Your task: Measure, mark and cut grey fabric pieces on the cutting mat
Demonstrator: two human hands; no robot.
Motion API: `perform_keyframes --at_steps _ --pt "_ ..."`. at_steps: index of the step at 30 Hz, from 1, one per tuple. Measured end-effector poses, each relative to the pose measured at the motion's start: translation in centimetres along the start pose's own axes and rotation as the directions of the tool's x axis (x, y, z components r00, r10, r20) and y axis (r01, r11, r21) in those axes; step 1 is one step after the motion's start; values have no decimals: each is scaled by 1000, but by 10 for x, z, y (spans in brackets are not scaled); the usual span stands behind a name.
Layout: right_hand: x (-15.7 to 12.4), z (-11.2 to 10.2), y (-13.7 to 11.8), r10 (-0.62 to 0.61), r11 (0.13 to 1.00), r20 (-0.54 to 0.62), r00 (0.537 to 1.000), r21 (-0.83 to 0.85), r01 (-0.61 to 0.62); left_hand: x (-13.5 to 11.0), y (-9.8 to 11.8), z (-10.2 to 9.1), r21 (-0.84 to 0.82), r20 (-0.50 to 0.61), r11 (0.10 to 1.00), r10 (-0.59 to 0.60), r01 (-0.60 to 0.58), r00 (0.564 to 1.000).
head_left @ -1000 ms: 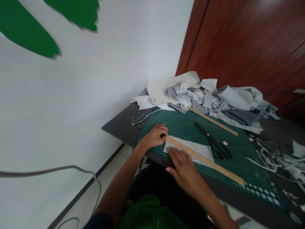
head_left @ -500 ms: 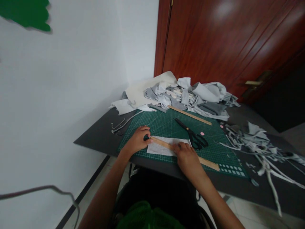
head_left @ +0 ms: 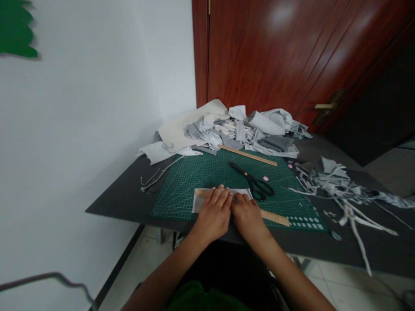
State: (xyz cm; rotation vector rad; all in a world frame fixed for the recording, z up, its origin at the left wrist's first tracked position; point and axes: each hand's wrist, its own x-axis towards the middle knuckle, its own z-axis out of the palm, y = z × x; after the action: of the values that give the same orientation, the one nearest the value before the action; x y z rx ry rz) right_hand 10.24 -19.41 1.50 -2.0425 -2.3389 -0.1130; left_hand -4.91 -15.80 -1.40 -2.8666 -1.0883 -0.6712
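Observation:
A small grey fabric piece lies on the green cutting mat, with a wooden ruler laid across it. My left hand rests flat on the fabric and ruler, fingers stretched out together. My right hand lies right beside it, pressing on the ruler with fingers bent down. Black scissors lie on the mat just beyond my right hand. A pink chalk piece sits next to the scissors.
A heap of grey and white fabric fills the table's far side, with a second wooden ruler at its foot. Grey fabric strips spread over the dark table at right. A brown door stands behind.
My left hand has moved right from the ruler's left end to lie flat beside my right hand. The dark object it held is no longer visible. The view has swung right.

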Motion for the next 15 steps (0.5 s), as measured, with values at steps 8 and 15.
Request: perform_keyframes --at_steps 8,15 --pt "3 5 52 -73 953 1 997 296 70 -6 -2 4 68 41 966 -252 249 967" --pt "-5 11 90 -98 895 91 991 443 48 -6 -1 3 166 -38 923 -346 347 938"
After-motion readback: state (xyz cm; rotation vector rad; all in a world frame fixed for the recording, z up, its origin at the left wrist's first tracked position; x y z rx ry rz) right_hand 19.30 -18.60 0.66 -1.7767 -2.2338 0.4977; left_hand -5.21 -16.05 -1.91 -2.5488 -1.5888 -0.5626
